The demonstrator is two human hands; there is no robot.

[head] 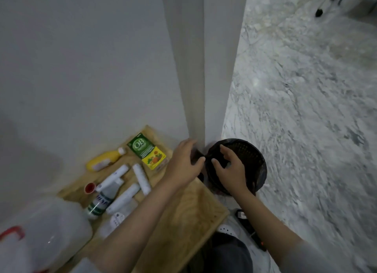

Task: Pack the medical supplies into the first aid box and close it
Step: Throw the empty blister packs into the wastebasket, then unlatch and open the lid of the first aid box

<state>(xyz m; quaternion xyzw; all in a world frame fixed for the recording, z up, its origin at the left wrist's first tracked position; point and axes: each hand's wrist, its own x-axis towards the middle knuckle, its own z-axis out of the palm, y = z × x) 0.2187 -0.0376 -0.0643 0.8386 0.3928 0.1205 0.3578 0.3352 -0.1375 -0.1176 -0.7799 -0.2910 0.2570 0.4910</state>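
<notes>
Both hands are over at the black bin [244,162] by the wall corner, right of the wooden board [183,215]. The left hand [184,164] has its fingers curled around something dark at the bin's rim, perhaps the liner; the blur hides just what. The right hand [230,170] reaches into the bin with fingers spread apart, and I cannot tell whether it holds anything.

The supplies lie untouched on the far left of the board: a green box [148,153], a yellow bottle [104,160], white rolls [140,179], a green-and-white bottle [102,201] and a small red cap [89,188]. The first aid box [40,232], clear with a red clasp, sits near left, at the picture's edge.

To my eye, packing has not begun. Finish at the bin quickly, then bring the first aid box beside the supplies. Put the green box and bottles in flat first, tuck the rolls into gaps, and check nothing stands proud before pressing the lid shut.
</notes>
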